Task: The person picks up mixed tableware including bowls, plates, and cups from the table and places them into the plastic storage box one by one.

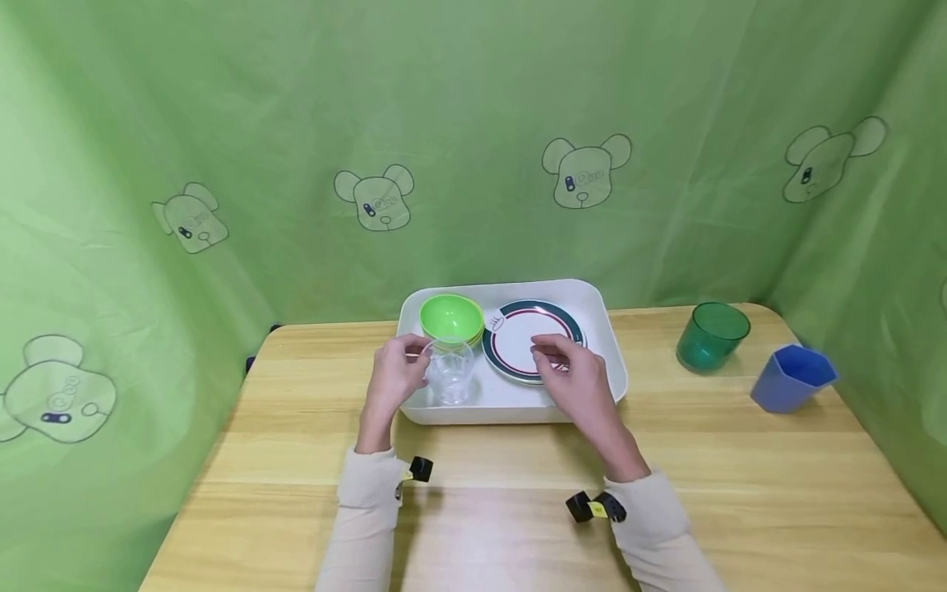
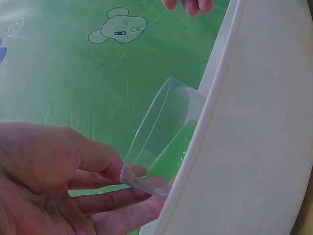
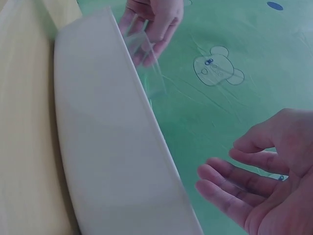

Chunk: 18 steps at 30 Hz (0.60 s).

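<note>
A clear plastic cup stands upright in the front left part of a white tray. My left hand pinches its rim between thumb and fingers; in the left wrist view the cup is partly hidden by the tray wall. Over the right side of the tray, my right hand hangs with loosely bent fingers and holds nothing, as the right wrist view shows. Beneath it lies a white plate with a dark green rim and a red ring. Green bowls, stacked, sit behind the cup.
To the right of the tray, a green tumbler and a blue angular cup stand on the wooden table. A green curtain with bear outlines encloses the table at the back and sides.
</note>
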Available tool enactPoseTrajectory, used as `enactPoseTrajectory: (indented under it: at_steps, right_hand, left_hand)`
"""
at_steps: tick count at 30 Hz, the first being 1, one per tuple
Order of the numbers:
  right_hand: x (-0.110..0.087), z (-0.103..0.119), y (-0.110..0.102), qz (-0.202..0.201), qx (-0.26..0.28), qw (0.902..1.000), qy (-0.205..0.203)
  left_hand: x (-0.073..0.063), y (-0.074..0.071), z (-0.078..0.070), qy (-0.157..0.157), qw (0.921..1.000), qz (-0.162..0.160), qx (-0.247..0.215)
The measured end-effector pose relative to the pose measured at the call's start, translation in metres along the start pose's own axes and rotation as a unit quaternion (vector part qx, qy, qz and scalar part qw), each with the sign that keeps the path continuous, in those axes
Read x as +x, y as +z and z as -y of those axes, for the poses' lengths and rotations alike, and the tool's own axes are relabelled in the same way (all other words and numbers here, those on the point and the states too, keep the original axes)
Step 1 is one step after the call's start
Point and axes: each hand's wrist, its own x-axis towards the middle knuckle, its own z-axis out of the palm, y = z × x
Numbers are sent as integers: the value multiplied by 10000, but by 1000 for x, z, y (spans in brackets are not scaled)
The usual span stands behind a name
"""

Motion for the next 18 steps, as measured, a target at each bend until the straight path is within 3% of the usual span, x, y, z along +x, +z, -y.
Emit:
enactPoseTrajectory:
  at_steps: [7,18]
  right_hand:
    - [4,-4,-10,-265,99,9996,-47]
    - [3,-7,-21,-321,130,9994,50]
  left_hand:
    - [2,0,2,-53,10000,7,60]
    - [1,7,6,-124,9998,-41,150]
